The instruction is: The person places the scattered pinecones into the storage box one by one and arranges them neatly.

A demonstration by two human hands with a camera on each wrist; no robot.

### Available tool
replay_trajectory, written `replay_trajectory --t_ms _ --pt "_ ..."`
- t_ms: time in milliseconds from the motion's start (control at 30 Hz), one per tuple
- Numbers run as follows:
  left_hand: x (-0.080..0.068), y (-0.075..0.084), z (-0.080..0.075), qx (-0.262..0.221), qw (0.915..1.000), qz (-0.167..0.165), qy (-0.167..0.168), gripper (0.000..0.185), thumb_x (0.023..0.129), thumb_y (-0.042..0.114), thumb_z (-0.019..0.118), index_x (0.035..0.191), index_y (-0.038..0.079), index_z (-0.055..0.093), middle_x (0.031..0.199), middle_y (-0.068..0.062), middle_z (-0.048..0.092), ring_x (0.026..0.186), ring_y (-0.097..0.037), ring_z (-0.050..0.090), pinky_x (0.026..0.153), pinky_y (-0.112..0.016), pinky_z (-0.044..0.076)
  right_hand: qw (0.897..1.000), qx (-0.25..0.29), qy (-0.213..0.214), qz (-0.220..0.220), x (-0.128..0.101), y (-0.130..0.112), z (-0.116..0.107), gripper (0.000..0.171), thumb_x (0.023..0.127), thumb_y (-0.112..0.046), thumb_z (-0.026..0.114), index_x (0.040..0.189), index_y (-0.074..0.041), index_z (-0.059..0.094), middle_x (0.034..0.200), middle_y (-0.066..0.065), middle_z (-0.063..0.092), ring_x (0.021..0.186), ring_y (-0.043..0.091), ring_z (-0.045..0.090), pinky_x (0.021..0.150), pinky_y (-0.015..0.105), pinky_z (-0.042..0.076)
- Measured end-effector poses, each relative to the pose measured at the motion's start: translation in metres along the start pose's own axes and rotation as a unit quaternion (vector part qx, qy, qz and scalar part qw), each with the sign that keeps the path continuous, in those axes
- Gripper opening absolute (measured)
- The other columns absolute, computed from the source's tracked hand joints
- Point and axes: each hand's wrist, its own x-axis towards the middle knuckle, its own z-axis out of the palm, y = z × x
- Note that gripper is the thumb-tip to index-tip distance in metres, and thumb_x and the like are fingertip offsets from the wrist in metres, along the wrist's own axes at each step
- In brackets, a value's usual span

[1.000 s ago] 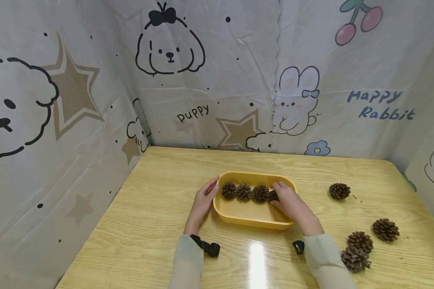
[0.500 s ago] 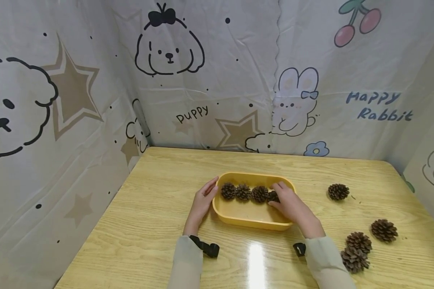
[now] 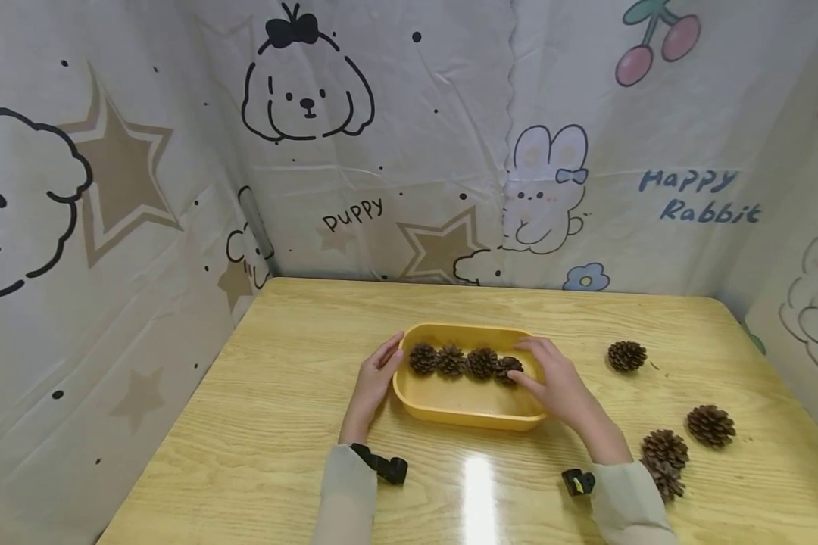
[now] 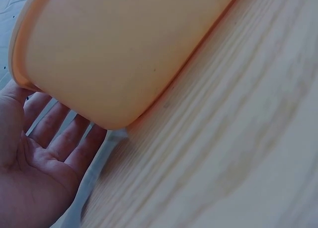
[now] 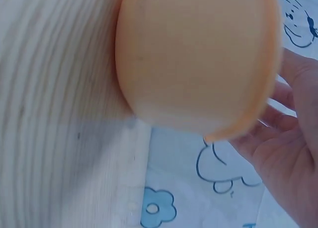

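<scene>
A yellow, round-cornered plastic tub (image 3: 470,418) stands on the table. Several brown pine cones (image 3: 482,363) lie in a row along its inside. At the tub's left end, my left hand (image 3: 373,378) rests against the wall with its fingers extended, as the left wrist view (image 4: 49,158) also shows. My right hand (image 3: 564,386) reaches over the right end, fingers spread and loose. Its thumb lies by the rightmost pine cone (image 3: 508,369), without a grip on it. In the right wrist view the tub wall (image 5: 198,59) hides the cones and part of that hand.
On the table to the right lie more loose pine cones: one farther back (image 3: 626,356), one near the right (image 3: 711,426), and two together (image 3: 665,450) beside my right sleeve. A printed curtain (image 3: 354,174) stands behind and to the left of the wooden table (image 3: 279,393).
My right hand has let go of the rightmost pine cone and drawn back to the right. The left hand stays at the tub's end. The head view has turned slightly right.
</scene>
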Motion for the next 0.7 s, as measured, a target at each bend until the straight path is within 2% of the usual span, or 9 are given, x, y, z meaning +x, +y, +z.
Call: replay_trajectory --t_ms 233,367,600,700 --pt "0.002 -0.005 -0.001 -0.003 1.0000 0.002 0.003 0.047 0.101 0.029 0.055 0.146 0.014 0.048 0.151 -0.008 0.047 0.141 -0.025 0.044 0.117 -0.042 0.038 0.995 -0.018 0.083 -0.044 -0.018 0.012 -0.019 0.043 0.082 -0.006 0.076 0.120 0.005 0.060 0.124 0.023 0.059 0.116 0.041 0.057 0.096 0.056 0.051" --pt "0.000 0.000 -0.002 -0.009 1.0000 -0.002 -0.003 0.046 0.102 0.025 0.054 0.145 0.012 0.048 0.151 -0.010 0.047 0.142 -0.026 0.043 0.118 -0.042 0.037 0.994 -0.025 0.100 -0.022 -0.030 0.019 -0.033 0.043 0.083 -0.005 0.076 0.121 0.005 0.060 0.125 0.022 0.058 0.114 0.041 0.057 0.093 0.058 0.050" --pt "-0.012 0.025 -0.001 0.011 0.9999 -0.003 -0.009 0.045 0.102 0.020 0.053 0.145 0.006 0.048 0.150 -0.015 0.047 0.141 -0.030 0.044 0.116 -0.042 0.039 0.995 -0.022 0.099 0.022 -0.048 0.029 -0.048 0.041 0.088 -0.009 0.072 0.123 0.005 0.058 0.128 0.025 0.054 0.115 0.045 0.053 0.089 0.064 0.049" --pt "-0.013 0.027 0.000 0.011 0.9999 -0.006 -0.008 0.045 0.102 0.019 0.053 0.145 0.006 0.048 0.151 -0.014 0.047 0.141 -0.030 0.044 0.117 -0.042 0.039 0.993 -0.028 0.110 0.031 -0.056 0.035 -0.053 0.040 0.088 -0.008 0.072 0.123 0.005 0.058 0.128 0.024 0.053 0.112 0.045 0.056 0.087 0.064 0.050"
